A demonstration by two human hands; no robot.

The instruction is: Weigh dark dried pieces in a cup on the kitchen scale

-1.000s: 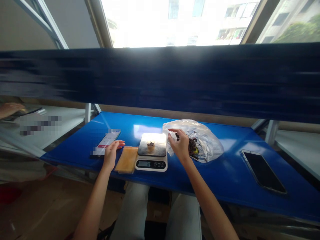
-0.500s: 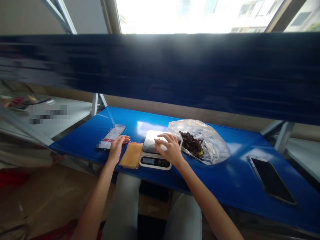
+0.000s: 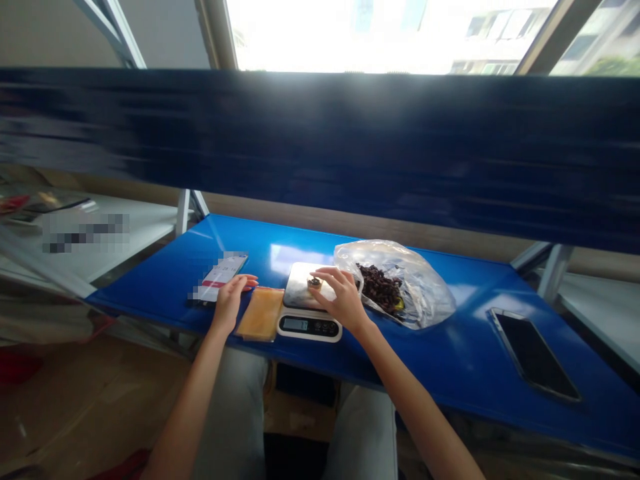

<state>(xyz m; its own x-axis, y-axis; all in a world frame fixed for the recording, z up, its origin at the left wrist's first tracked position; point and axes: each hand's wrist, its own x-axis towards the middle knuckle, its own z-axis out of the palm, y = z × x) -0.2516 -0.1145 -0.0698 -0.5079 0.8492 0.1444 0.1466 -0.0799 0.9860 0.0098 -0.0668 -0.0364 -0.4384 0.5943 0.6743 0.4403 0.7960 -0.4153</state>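
Observation:
On the blue table stands a kitchen scale (image 3: 295, 300) with a metal plate and a lit display whose digits are too small to read surely. My right hand (image 3: 343, 297) is over its plate, thumb and fingertips closed round a small tan cup-like thing (image 3: 314, 284) with dark bits on top. Dark dried pieces (image 3: 379, 287) lie in an open clear plastic bag (image 3: 425, 287) right of the scale, with a bit of yellow among them. My left hand (image 3: 231, 301), fingers stretched and holding nothing, rests between a phone and a stack of yellowish packets (image 3: 261, 315).
The phone (image 3: 220, 277) at the left shows a white and red screen, partly pixelated. A second phone (image 3: 536, 353) with a dark screen lies on the right of the blue table (image 3: 450, 373). A dark blue shelf (image 3: 320, 140) spans above. White side tables flank both ends.
The small tan thing under my right fingertips shows more clearly now, with dark bits on it. The view has shifted slightly; my left hand has hardly moved.

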